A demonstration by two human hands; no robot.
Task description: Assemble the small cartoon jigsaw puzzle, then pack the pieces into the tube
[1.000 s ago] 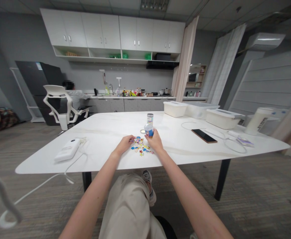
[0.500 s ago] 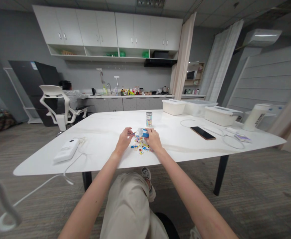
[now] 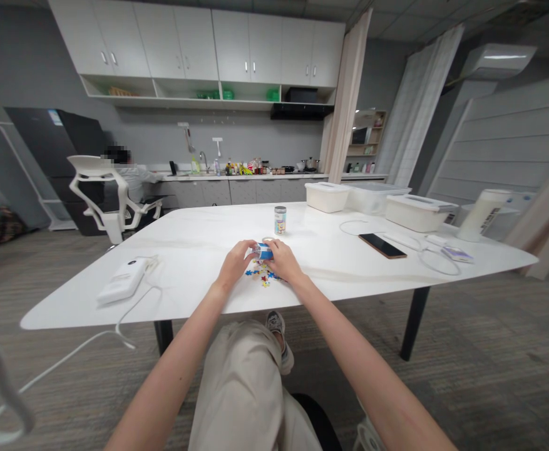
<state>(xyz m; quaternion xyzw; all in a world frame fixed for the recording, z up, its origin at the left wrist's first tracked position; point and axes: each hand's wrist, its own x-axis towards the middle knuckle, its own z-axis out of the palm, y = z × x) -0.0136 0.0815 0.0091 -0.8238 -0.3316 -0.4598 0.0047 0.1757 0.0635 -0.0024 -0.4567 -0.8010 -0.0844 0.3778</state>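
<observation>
A small clear jar with a blue label (image 3: pixel 265 251) lies tilted sideways between my hands, just above the table. My right hand (image 3: pixel 283 260) is closed round its right end. At its clear left end my left hand (image 3: pixel 235 263) has its fingers and thumb closed about the rim. Small colourful jigsaw pieces (image 3: pixel 264 275) lie in a loose heap under and in front of the jar, partly hidden by my hands. A round, pale rim, perhaps a lid (image 3: pixel 268 238), shows just behind the jar. Further back stands a second jar (image 3: pixel 280 220), upright with a grey lid.
On the white table (image 3: pixel 199 228), a phone (image 3: pixel 382 245), cables and a purple-and-white packet (image 3: pixel 457 254) lie at right. Plastic bins (image 3: pixel 327 197) and a pale tumbler (image 3: pixel 483 216) stand behind. A white power strip (image 3: pixel 123 282) lies left. A person (image 3: pixel 131 178) sits beyond.
My left hand has come to the jar's open end, where it pinched something small a moment ago. The jar has shifted slightly left, showing the pale rim behind. The view has tilted slightly.
</observation>
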